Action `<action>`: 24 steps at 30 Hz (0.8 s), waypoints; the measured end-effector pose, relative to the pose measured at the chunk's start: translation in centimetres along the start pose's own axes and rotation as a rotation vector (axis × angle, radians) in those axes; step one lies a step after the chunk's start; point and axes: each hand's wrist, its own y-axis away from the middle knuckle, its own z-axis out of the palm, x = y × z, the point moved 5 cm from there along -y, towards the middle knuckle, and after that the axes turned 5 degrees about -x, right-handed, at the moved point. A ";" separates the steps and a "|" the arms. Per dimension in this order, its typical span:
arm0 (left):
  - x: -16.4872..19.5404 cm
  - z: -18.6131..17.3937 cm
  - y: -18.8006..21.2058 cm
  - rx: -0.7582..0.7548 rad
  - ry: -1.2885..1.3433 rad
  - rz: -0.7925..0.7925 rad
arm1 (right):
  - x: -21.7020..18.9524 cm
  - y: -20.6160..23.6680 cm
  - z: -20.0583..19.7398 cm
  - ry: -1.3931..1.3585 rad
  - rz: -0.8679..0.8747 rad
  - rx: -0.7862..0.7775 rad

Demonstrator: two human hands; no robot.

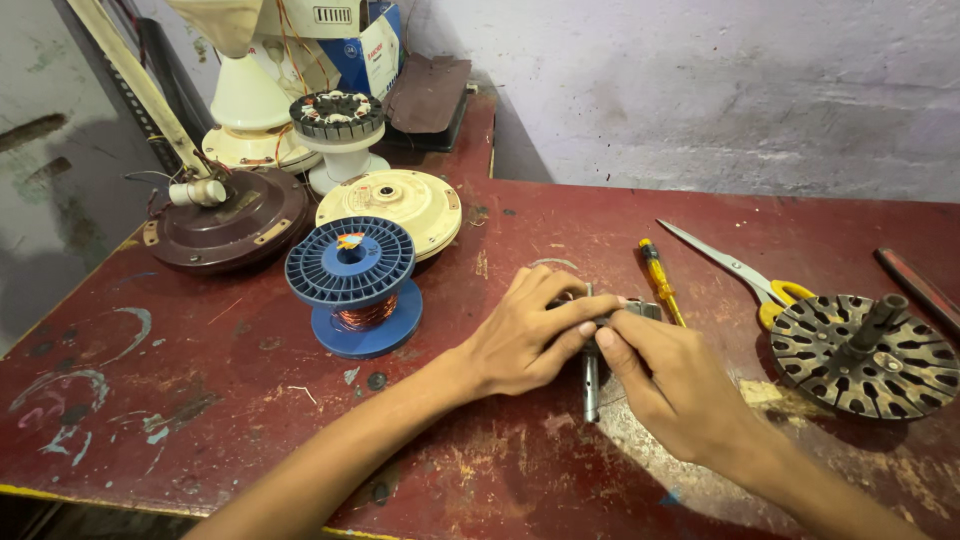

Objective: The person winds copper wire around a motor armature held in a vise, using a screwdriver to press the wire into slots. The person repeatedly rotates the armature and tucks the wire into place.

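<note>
My left hand (525,335) and my right hand (672,382) meet over the red worktable (200,400), both gripping a small grey metal part (630,311) mounted on a steel shaft (591,385). The shaft lies on the table and points toward me; its upper end is hidden under my fingers. A yellow-handled screwdriver (662,284) lies just beyond my right hand. A blue spool of copper wire (354,285) stands to the left of my left hand.
A dark slotted rotor disc (868,358) with a shaft sits at the right, yellow-handled scissors (745,270) behind it. At the back left are a brown fan motor housing (235,222), a cream motor cover (400,205), a wound stator (337,115) and fan bodies. A whitewashed wall stands behind.
</note>
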 end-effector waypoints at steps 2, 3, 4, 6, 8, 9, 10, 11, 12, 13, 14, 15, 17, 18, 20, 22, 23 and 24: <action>-0.3 0.2 0.1 0.002 0.019 -0.020 | 0.9 0.0 0.3 -0.081 0.111 -0.023; -0.5 0.2 0.1 0.004 0.027 -0.031 | 1.6 0.1 0.6 -0.158 0.195 -0.055; -0.6 0.3 0.2 0.001 0.031 -0.038 | 2.1 0.2 1.0 -0.234 0.278 -0.088; -0.8 0.3 0.4 -0.005 0.038 -0.050 | 1.2 0.5 0.6 -0.474 0.010 0.020; -0.8 0.4 0.6 0.039 0.089 -0.086 | 0.9 1.0 0.5 -0.609 -0.112 0.101; -0.7 0.4 0.7 0.060 0.114 -0.103 | 0.9 1.1 0.8 -0.625 -0.100 0.128; -0.7 0.5 0.8 0.072 0.164 -0.130 | 0.9 1.2 0.9 -0.641 -0.088 0.155; -0.8 0.5 0.9 0.083 0.214 -0.157 | 1.1 1.2 1.0 -0.556 -0.009 0.185; -0.8 0.6 0.9 0.095 0.266 -0.183 | 1.3 1.3 1.2 -0.469 0.071 0.213; -0.7 0.6 0.9 0.091 0.270 -0.185 | 1.5 1.4 1.3 -0.381 0.152 0.240; -0.7 0.5 1.0 0.087 0.273 -0.186 | 1.2 1.3 1.1 -0.352 0.111 0.263; -0.7 0.5 1.1 0.084 0.276 -0.188 | 0.8 1.2 1.0 -0.323 0.070 0.285; -0.6 0.5 1.1 0.068 0.243 -0.151 | 0.3 1.1 0.7 -0.246 0.018 0.329; -0.6 0.4 1.1 0.062 0.224 -0.132 | 0.0 1.0 0.6 -0.196 0.006 0.351; -0.7 0.6 1.1 0.052 0.237 -0.145 | -0.2 0.9 0.6 -0.130 0.012 0.364; -0.8 0.6 1.2 0.047 0.254 -0.156 | -0.1 0.8 0.8 -0.097 0.047 0.347; -0.8 0.6 1.3 0.046 0.266 -0.161 | -0.2 0.9 0.9 -0.088 0.023 0.357; -0.9 0.6 1.3 0.045 0.279 -0.165 | -0.3 1.0 1.1 -0.079 0.001 0.367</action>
